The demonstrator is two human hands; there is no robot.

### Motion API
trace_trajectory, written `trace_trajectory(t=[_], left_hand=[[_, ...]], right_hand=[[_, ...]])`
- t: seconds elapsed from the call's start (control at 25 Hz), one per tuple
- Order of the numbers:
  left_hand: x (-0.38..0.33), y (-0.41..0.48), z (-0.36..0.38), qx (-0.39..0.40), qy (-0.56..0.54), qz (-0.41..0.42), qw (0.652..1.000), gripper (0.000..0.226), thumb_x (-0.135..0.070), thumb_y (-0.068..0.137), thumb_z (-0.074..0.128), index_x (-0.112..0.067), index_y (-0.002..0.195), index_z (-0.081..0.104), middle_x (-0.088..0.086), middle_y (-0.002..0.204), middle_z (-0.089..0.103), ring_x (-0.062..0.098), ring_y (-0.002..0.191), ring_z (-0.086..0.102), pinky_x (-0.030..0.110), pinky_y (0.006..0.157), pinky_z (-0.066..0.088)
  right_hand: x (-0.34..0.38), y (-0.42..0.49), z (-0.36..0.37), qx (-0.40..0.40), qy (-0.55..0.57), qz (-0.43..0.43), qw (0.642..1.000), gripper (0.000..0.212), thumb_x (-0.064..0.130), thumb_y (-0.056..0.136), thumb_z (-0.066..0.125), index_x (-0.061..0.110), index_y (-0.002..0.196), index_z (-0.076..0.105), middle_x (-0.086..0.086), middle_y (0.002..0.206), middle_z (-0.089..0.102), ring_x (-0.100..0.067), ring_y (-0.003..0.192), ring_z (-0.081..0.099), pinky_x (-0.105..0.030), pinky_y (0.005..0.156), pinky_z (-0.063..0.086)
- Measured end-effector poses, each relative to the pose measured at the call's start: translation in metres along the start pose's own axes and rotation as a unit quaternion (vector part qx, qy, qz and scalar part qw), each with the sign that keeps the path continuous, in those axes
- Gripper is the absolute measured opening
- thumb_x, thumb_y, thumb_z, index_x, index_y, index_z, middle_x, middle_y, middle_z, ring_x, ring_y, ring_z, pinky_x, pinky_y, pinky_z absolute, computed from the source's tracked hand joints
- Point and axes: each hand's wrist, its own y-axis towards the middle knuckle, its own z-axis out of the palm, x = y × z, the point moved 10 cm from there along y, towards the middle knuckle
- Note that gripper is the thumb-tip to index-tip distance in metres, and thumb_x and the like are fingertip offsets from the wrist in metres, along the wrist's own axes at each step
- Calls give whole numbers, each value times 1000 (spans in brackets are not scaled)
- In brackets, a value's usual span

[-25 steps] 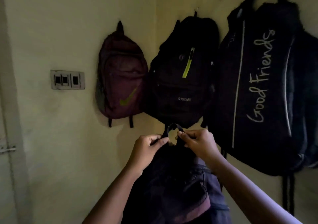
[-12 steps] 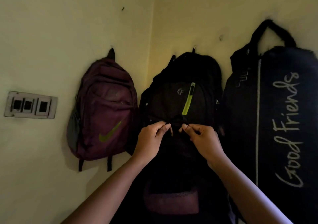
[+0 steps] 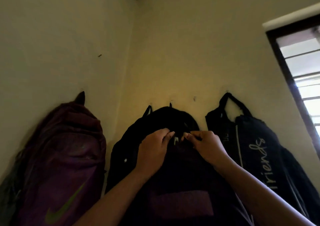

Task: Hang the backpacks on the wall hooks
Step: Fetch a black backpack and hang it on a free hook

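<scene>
The backpack [image 3: 181,191] hangs straight down from its loop [image 3: 176,135], pinched by both hands [image 3: 155,149], with a bare hook [image 3: 194,98] up-right.

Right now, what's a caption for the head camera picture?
Both hands lift a dark backpack toward wall hooks.

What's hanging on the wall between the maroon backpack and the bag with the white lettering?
In the head view, a black backpack hangs there, with both hands holding another dark backpack up before it.
</scene>
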Motion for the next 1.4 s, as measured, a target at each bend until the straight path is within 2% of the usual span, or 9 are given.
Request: trace_trajectory(t=[0.08, 0.16, 0.28, 0.48, 0.68, 0.88, 1.12, 1.32, 1.4], left_hand=[[-6, 29, 1, -15, 9, 21, 1000, 31, -37, 95, 40, -15, 86, 61, -9, 75, 55, 9, 72, 54, 24, 64, 37], [-4, 56, 8, -11, 10, 27, 1000, 33, -36, 96, 38, -13, 91, 61, -3, 81, 59, 14, 77, 56, 28, 65, 39], [-3, 91, 16, -17, 21, 26, 999, 36, -36, 97, 36, -10, 92, 60, 6, 85, 64, 22, 80, 59, 34, 65, 40], [5, 133, 55, -21, 32, 54, 998, 37, -34, 99, 34, -8, 88, 58, 12, 88, 65, 27, 82, 59, 29, 60, 31], [23, 159, 106, -33, 61, 78, 995, 37, -33, 100, 30, -7, 97, 57, 11, 99, 65, 28, 91, 59, 30, 63, 32], [37, 197, 150, -31, 103, 97, 989, 37, -30, 101, 28, -5, 101, 55, 14, 106, 64, 31, 95, 59, 32, 66, 33], [70, 237, 180, -39, 114, 78, 990, 40, -30, 101, 27, -2, 101, 55, 18, 107, 63, 35, 96, 59, 33, 66, 33], [95, 260, 200, -17, 49, 57, 997, 41, -32, 99, 34, -3, 99, 63, 22, 105, 65, 36, 97, 59, 35, 71, 40], [98, 271, 209, 21, 12, 51, 998, 38, -31, 98, 38, -7, 95, 67, 21, 95, 63, 33, 89, 57, 34, 70, 40]], right_hand=[[11, 23, -15, -20, -43, 6, 999, 26, 35, 90, 56, 19, 85, 76, -1, 70, 67, -14, 67, 60, -21, 55, 43], [18, 47, -27, -50, -94, 6, 994, 30, 37, 91, 55, 17, 94, 76, -8, 83, 72, -17, 67, 60, -25, 57, 43], [29, 78, -40, -61, -153, 1, 986, 28, 40, 91, 54, 21, 92, 75, -7, 84, 70, -16, 62, 55, -28, 57, 43], [-1, 131, -54, -103, -203, -8, 974, 33, 42, 90, 54, 18, 89, 76, -6, 93, 74, -25, 82, 68, -41, 76, 56], [-37, 170, -54, -158, -245, -19, 956, 32, 38, 93, 50, 18, 97, 74, -12, 95, 73, -30, 85, 67, -32, 69, 48], [-62, 220, -56, -157, -281, -11, 947, 33, 34, 95, 46, 14, 103, 72, -13, 98, 69, -28, 82, 60, -31, 69, 45], [-70, 271, -49, -157, -320, -31, 934, 36, 38, 93, 48, 13, 109, 69, -17, 112, 65, -34, 101, 62, -31, 71, 40], [-80, 295, -47, -173, -350, -25, 920, 44, 44, 90, 48, 8, 104, 67, -17, 112, 64, -35, 102, 61, -34, 75, 42], [-80, 298, -49, -180, -368, -31, 912, 43, 44, 91, 47, 8, 105, 67, -17, 112, 63, -34, 100, 61, -34, 75, 42]])
